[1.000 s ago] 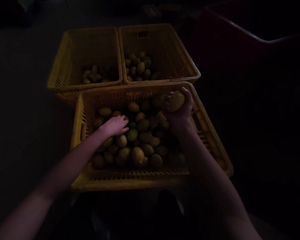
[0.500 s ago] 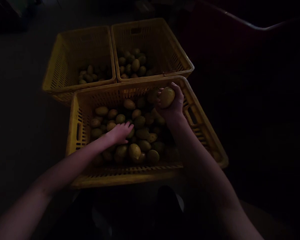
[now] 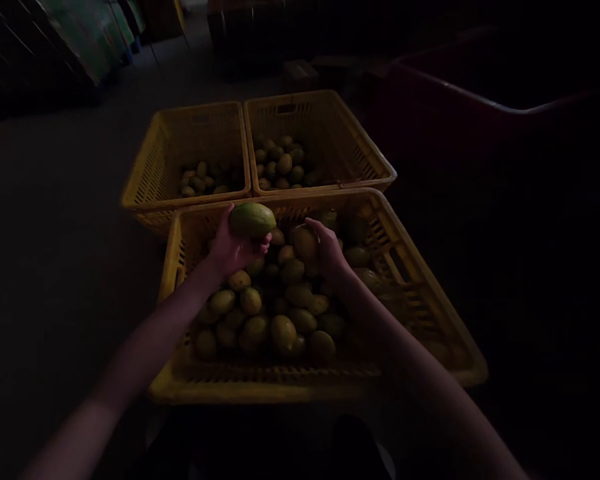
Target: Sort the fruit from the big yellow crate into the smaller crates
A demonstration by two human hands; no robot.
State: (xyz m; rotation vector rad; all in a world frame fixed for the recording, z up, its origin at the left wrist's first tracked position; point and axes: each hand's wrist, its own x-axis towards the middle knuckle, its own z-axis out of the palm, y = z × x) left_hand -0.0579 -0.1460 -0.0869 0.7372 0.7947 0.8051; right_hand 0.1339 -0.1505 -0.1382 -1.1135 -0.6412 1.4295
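Note:
My left hand [image 3: 233,250] is raised above the left back part of the front yellow crate [image 3: 260,393]. Its fingers are wrapped around a green oval fruit [image 3: 253,220], possibly a mango. Low over the fruit pile, my right hand [image 3: 333,250] curls around a yellowish oval fruit [image 3: 305,241]. Dim light hides part of that grip. Beneath both hands lie many green and yellow oval fruits [image 3: 283,332], heaped across the left and middle of the crate. More green ones [image 3: 357,255] sit near the back right corner.
Two more yellow crates, a left one [image 3: 140,190] and a right one [image 3: 350,113], adjoin the front crate's far side, with similar fruits inside. A dark red bin [image 3: 430,93] stands at the right. Boxes [image 3: 300,73] lie farther back. Much is in shadow.
My left hand has come up from the pile with a green fruit. My right hand has lowered its yellowish fruit toward the pile and moved left. The view has tilted up.

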